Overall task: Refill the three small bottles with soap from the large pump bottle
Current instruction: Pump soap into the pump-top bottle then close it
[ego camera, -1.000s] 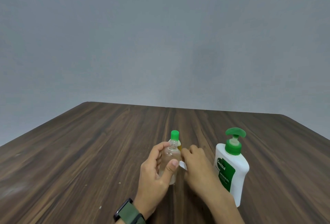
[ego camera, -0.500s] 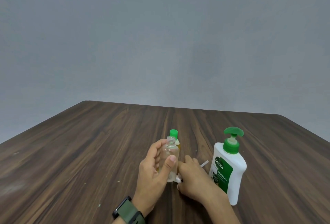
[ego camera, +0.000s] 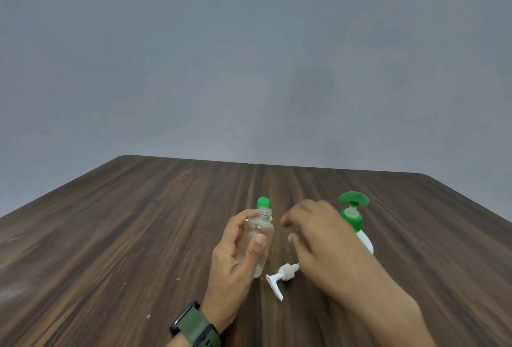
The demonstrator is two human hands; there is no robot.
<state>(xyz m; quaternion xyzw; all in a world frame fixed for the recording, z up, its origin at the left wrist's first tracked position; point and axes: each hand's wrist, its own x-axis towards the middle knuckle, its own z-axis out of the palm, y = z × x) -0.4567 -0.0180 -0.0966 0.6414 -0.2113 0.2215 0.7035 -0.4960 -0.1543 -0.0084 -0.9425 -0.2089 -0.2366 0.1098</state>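
One blurred right hand partly hides pump bottle.

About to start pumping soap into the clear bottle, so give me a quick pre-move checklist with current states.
1. Clear small bottle uncapped: ok, neck open.
2. Held upright by left hand: ok.
3. White pump cap out of the way: ok, lying on the table.
4. Right hand free: ok, holds nothing.
5. Large pump bottle nozzle over the neck: not ok, apart.
6. Green-capped bottle contents: cannot tell.
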